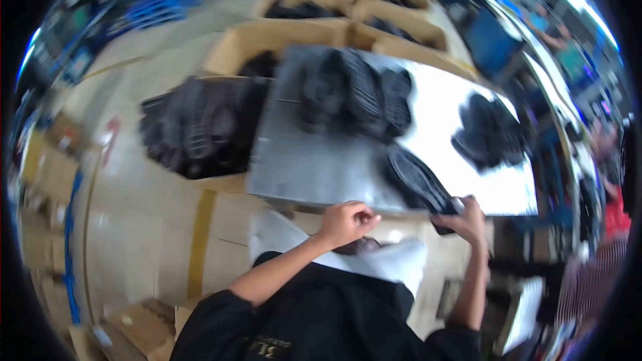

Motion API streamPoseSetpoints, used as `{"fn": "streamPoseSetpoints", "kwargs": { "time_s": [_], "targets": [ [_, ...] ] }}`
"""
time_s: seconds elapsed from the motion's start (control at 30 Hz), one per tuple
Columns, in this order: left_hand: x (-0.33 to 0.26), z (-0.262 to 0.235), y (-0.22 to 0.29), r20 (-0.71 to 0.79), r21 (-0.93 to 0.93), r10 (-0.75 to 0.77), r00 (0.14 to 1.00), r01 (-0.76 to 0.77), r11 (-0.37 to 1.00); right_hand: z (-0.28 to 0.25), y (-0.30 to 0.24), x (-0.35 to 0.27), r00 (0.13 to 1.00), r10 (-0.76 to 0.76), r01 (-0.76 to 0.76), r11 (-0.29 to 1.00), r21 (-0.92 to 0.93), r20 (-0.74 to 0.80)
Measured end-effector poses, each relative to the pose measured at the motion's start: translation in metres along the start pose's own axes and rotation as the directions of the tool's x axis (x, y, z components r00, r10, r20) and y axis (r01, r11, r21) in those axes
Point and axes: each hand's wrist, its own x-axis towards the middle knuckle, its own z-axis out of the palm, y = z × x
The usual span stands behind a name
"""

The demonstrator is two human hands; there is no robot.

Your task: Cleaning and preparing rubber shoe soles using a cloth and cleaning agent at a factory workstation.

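Gripping a black shoe sole [420,184] at the grey table's [301,167] near edge, the right hand [465,217] is closed on it; the left hand [344,222] is fisted, contents unclear. More soles [361,93] lie farther; cartons [267,37] beyond hold others.

Person wears a black short-sleeved cloth top [328,314], loose fit, filling the frame btm around 6 o'clock. Faint pale lettering shows on the chest at approx 7 o'clock, too blurred to read. Sleeves stop above the elbows; both forearms are bare, no watch, bands or gloves visible. Left hand [346,222] and right hand [465,219] are bare too, w/ no rings that can be made out. Picture is motion-blurred, so fabric detail is lost.
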Motion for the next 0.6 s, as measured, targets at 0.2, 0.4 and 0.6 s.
{"fn": "streamPoseSetpoints", "kwargs": {
  "time_s": [0.2, 0.4, 0.6],
  "targets": [
    [-0.024, 0.072, -0.011, 0.881, -0.472, -0.084, 0.465, 0.878, -0.082, 0.05, -0.049, -0.054, 0.994, 0.064, -0.051, 0.989, 0.137, -0.093],
    [-0.028, 0.065, -0.001, 0.778, -0.623, -0.096, 0.621, 0.743, -0.245, 0.042, -0.009, -0.041, 0.995, -0.055, 0.075, 0.955, 0.287, -0.077],
    [-0.04, 0.045, 0.022, 0.851, -0.457, 0.036, 0.524, 0.771, -0.443, 0.029, -0.029, 0.014, 0.97, -0.234, 0.231, 0.971, 0.054, 0.071]
  ]
}}
